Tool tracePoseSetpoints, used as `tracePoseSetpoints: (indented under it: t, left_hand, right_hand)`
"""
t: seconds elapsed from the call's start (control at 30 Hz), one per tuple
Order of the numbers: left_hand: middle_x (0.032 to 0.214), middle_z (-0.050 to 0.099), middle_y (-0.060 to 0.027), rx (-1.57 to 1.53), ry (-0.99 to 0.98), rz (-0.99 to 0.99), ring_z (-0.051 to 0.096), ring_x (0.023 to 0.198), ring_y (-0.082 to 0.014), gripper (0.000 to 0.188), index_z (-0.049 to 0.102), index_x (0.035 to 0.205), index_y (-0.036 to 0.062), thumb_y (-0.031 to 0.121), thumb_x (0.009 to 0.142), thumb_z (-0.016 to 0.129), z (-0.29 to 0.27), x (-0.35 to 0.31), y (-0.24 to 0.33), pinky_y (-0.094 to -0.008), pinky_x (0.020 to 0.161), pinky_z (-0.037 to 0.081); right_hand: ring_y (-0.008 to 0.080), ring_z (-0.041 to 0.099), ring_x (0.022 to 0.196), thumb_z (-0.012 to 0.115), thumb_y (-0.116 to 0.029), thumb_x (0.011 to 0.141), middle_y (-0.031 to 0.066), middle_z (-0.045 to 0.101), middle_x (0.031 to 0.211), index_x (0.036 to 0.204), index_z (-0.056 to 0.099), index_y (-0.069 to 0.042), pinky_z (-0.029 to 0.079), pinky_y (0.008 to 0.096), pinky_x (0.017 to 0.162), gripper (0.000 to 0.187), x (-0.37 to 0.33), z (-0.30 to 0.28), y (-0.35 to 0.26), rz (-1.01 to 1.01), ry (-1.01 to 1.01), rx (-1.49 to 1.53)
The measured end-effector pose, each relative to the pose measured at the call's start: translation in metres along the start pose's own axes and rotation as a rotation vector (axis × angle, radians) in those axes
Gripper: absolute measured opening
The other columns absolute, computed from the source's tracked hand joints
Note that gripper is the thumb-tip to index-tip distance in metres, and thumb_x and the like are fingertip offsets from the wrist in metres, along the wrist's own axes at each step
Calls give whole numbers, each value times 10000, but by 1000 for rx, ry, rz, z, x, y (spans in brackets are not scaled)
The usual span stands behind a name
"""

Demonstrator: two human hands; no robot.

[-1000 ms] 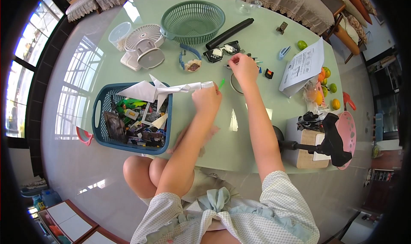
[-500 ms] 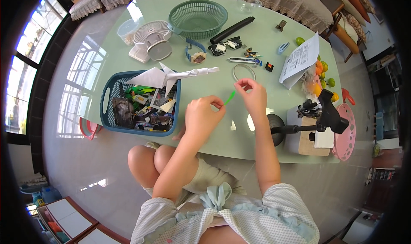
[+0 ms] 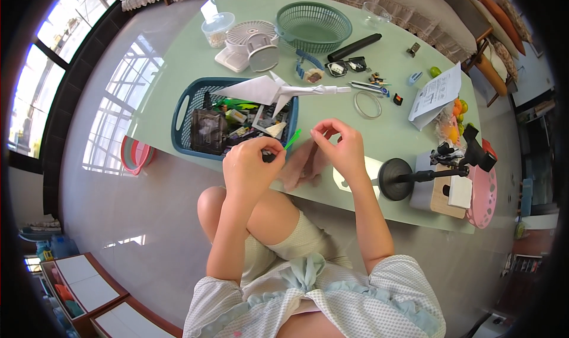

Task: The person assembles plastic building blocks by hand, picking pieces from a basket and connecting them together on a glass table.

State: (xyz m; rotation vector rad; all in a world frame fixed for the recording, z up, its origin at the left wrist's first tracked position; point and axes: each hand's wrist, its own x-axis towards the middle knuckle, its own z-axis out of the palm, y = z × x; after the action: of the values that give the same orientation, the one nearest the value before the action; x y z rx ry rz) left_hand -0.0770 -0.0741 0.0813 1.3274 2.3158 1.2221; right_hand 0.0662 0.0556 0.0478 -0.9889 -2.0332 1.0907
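My left hand (image 3: 252, 167) is over the front edge of the table, beside a blue basket. Its thumb and fingers pinch a thin, bright green strip (image 3: 293, 138), whose free end points up toward my other hand. My right hand (image 3: 342, 147) hovers just to the right, thumb and forefinger brought together in a pinch. Its fingertips are a little apart from the strip; anything between them is too small to make out. The blue basket (image 3: 176, 122) holds a dark plastic case (image 3: 207, 130) and many small mixed pieces. A white folded paper shape (image 3: 252, 91) rests across its top.
Behind lie a white fan (image 3: 252, 34), a green basket (image 3: 286, 39), a watch (image 3: 312, 75), glasses (image 3: 336, 69), a black tube (image 3: 354, 47) and a ring-shaped bangle (image 3: 367, 114). To the right stand a black stand base (image 3: 396, 179), a folded paper sheet (image 3: 435, 95) and fruit.
My view has shifted, so the table things sit farther right. The right fingertips have come away from the green strip, which stays in my left hand, now nearer the basket.
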Motion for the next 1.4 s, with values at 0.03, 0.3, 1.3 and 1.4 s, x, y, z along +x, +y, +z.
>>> tracePoseSetpoints:
  t: [0.03, 0.3, 1.3, 1.4]
  left_hand:
    - [619, 640, 18, 0, 5, -3, 407, 440, -96, 91, 723, 760, 102, 145, 684, 750, -3, 1, -2, -264, 465, 338]
    - [687, 685, 28, 46, 64, -37, 512, 486, -127, 111, 717, 775, 112, 181, 698, 758, -5, 10, -19, -274, 504, 410]
    - [749, 632, -3, -85, -247, 235, 626, 656, -245, 123, 713, 901, 132, 175, 787, 699, 124, -2, 43, -369, 604, 495]
    - [778, 641, -6, -32, -328, 202, 634, 672, -247, 145, 708, 925, 131, 187, 792, 696, 145, 6, 44, -385, 617, 499]
  right_hand:
    - [133, 616, 674, 718, -147, 798, 28, 672, 774, 846, 671, -49, 489, 267, 637, 119, 2, 5, -3, -33, 5, 20]
    - [121, 595, 650, 721, -136, 796, 28, 648, 728, 852, 676, -55, 472, 268, 617, 109, 14, 29, -24, -85, 12, 46]
    - [169, 633, 714, 654, -192, 842, 38, 667, 912, 1072, 678, -110, 500, 303, 630, 245, -8, -64, 78, 139, 180, -239]
    - [184, 642, 763, 637, -222, 855, 52, 669, 951, 1106, 671, -120, 514, 319, 675, 273, -8, -79, 96, 195, 195, -307]
